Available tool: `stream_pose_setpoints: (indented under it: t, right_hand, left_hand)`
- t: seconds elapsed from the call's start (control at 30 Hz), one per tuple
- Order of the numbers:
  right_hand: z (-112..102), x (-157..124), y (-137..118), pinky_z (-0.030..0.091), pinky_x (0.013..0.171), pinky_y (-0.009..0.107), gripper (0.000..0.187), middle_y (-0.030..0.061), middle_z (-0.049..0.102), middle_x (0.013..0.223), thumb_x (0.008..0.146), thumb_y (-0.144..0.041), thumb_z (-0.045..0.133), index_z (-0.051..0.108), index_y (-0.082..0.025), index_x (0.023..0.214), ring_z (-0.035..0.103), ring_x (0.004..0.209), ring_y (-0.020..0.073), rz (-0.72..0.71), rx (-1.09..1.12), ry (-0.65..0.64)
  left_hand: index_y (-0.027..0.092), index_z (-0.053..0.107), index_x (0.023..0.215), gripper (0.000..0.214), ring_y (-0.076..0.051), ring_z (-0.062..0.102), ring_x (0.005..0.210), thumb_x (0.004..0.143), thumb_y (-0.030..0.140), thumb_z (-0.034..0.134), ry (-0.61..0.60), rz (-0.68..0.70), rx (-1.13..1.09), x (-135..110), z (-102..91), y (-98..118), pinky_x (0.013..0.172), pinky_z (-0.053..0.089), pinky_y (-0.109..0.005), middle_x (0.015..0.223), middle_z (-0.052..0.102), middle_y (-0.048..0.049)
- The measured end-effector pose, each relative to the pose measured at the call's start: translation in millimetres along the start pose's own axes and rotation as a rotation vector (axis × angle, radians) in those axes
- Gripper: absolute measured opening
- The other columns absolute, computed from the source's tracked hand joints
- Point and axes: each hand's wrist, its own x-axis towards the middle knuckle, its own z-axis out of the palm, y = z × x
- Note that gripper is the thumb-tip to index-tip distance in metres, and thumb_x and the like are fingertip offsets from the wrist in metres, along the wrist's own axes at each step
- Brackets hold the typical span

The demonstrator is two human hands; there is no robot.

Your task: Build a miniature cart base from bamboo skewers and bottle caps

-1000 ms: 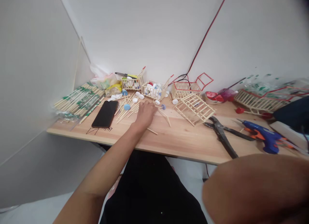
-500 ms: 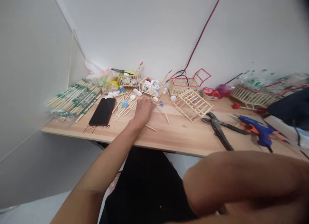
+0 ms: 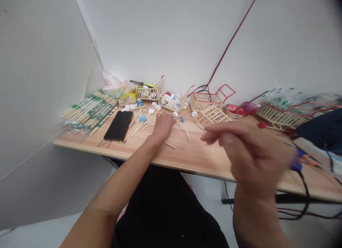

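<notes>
The tabletop (image 3: 193, 156) is bearing a slatted frame (image 3: 213, 114), lying partly behind the blurred right hand (image 3: 258, 152), whose thumb and fingers are sitting close together. The left hand (image 3: 163, 125) is resting, its grip too hidden to tell, a thin stick (image 3: 170, 145) protruding beside it.

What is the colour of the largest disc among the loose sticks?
The disc is light blue; it shows best in the head view.

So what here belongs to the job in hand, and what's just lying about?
Likely for the job: loose wooden sticks beside the left hand, unpainted stick frame, partly hidden blue glue gun.

Probably just lying about: smartphone, yellow plastic bag.
</notes>
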Motion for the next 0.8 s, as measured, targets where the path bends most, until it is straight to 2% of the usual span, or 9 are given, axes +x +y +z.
stream_pose_setpoints:
  t: [0.07,0.1,0.2,0.3,0.47,0.8]
  right_hand:
    - [25,25,25,0.051,0.066,0.031,0.023,0.003,0.071,0.085,0.089,-0.024,0.049,0.069,-0.024,0.099,0.065,0.076,0.0175,0.153,-0.064,0.086]
    - [36,32,40,0.05,0.064,0.03,0.023,0.0033,0.071,0.087,0.089,-0.027,0.049,0.07,-0.023,0.096,0.065,0.076,0.0175,0.227,-0.109,0.078]
    - [56,31,86,0.048,0.071,0.032,0.024,0.0068,0.072,0.095,0.083,-0.033,0.056,0.07,-0.018,0.094,0.064,0.08,0.0193,0.367,-0.257,-0.057]
    - [65,21,114,0.046,0.07,0.033,0.027,0.0063,0.072,0.086,0.078,-0.038,0.061,0.07,-0.017,0.092,0.063,0.074,0.0193,0.438,-0.316,-0.116]
    - [73,12,120,0.044,0.066,0.03,0.029,0.004,0.071,0.081,0.077,-0.045,0.06,0.071,-0.02,0.087,0.062,0.071,0.0183,0.447,-0.313,-0.122]
    - [79,9,116,0.039,0.065,0.028,0.024,0.0025,0.069,0.074,0.082,-0.042,0.057,0.07,-0.021,0.079,0.059,0.068,0.0173,0.365,-0.371,-0.157]
  left_hand:
    - [0.017,0.069,0.083,0.031,-0.026,0.051,0.094,0.093,0.019,0.039,0.006,0.004,0.001,0,-0.1,0,0.083,0.03,-0.042,0.094,0.066,-0.0094]
    - [0.017,0.069,0.083,0.032,-0.027,0.051,0.094,0.093,0.019,0.039,0.008,0.005,0.001,0,-0.1,0,0.082,0.03,-0.041,0.093,0.066,-0.0096]
    - [0.016,0.069,0.082,0.032,-0.027,0.051,0.093,0.093,0.019,0.039,0.006,0.012,0.001,0,0.5,-2,0.08,0.031,-0.041,0.092,0.066,-0.0102]
    - [0.017,0.07,0.085,0.03,-0.027,0.051,0.093,0.092,0.018,0.04,0.003,0.024,0.001,1,2.0,-3,0.08,0.031,-0.041,0.094,0.066,-0.0104]
    - [0.017,0.07,0.086,0.033,-0.028,0.051,0.095,0.093,0.019,0.038,0.003,0.023,-0.004,1,2.6,-3,0.08,0.031,-0.04,0.094,0.066,-0.0105]
    - [0.017,0.07,0.088,0.029,-0.027,0.05,0.095,0.091,0.016,0.041,0.017,0.041,-0.003,0,4.4,-5,0.079,0.029,-0.04,0.095,0.066,-0.0104]
